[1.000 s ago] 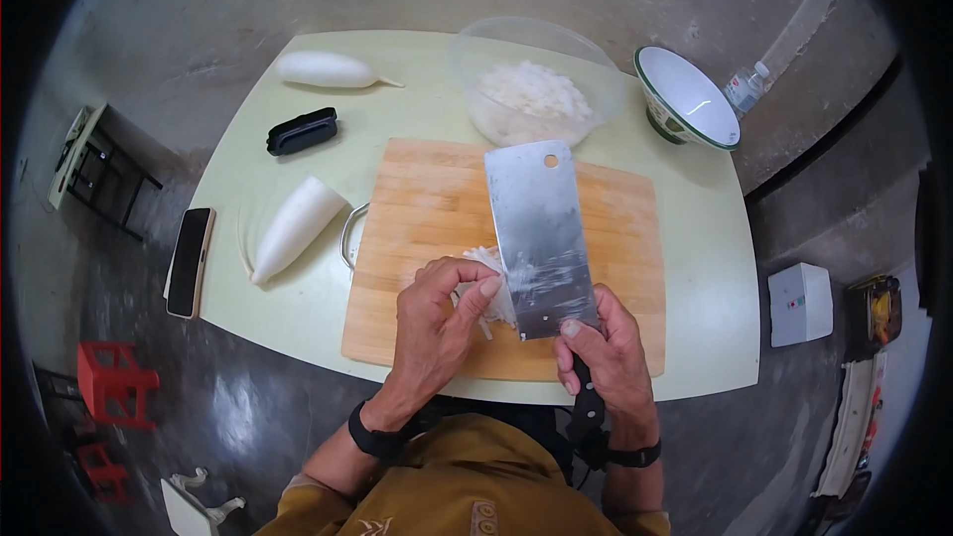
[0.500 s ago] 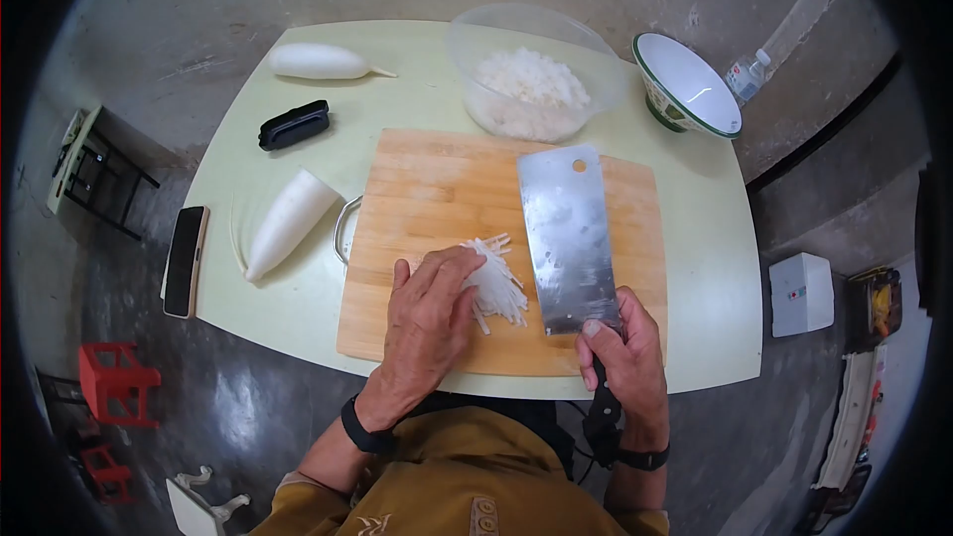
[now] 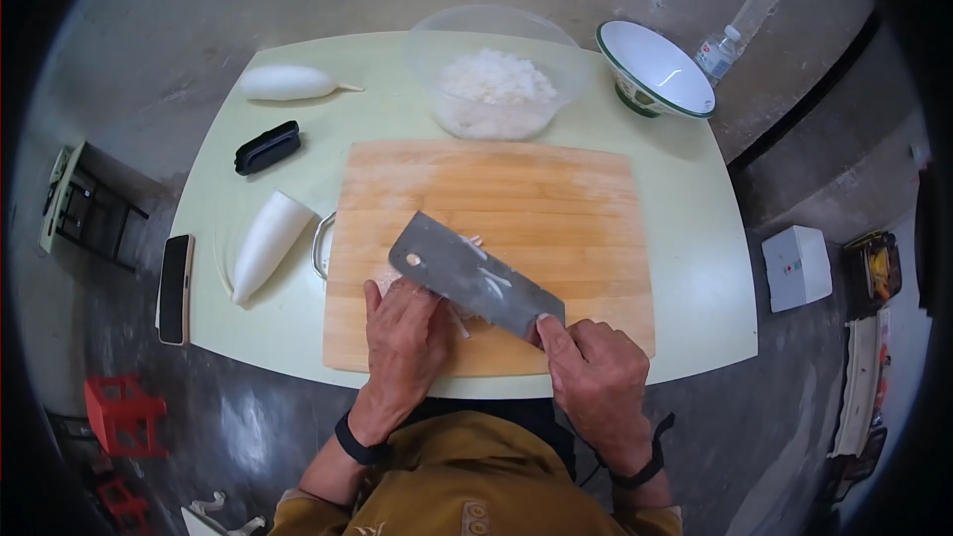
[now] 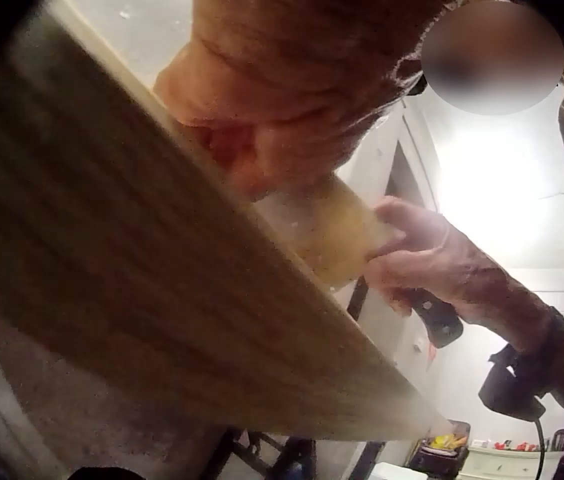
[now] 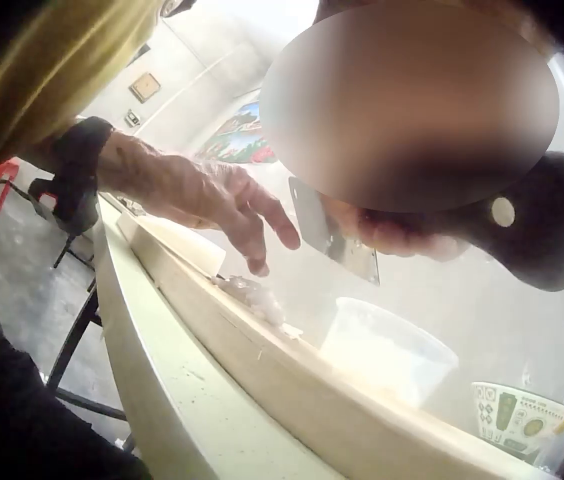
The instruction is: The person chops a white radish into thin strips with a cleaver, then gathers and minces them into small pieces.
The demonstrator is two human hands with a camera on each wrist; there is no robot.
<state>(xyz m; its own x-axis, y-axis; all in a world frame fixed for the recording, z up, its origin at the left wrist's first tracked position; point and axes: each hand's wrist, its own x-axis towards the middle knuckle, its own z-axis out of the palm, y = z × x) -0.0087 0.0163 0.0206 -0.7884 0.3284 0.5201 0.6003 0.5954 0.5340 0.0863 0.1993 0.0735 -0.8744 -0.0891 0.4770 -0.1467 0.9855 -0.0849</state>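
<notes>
My right hand grips a cleaver by its black handle, thumb on the blade near the handle. The blade slants up and left over the wooden cutting board, a few white shreds stuck to its face. Beside the blade's far end is my left hand, knuckles up low over the board; the right wrist view shows its fingers loosely bent downward. White radish shreds lie on the board, mostly hidden under the cleaver. More shreds fill a clear plastic bowl behind the board.
Left of the board lie a cut white radish, a black case and a phone; a whole radish lies at the back. A green-rimmed bowl and a bottle stand back right.
The cleaver has swung from pointing away, right of the shreds, to slanting left over them. My left hand has come off the blade's side and lowered toward the board.
</notes>
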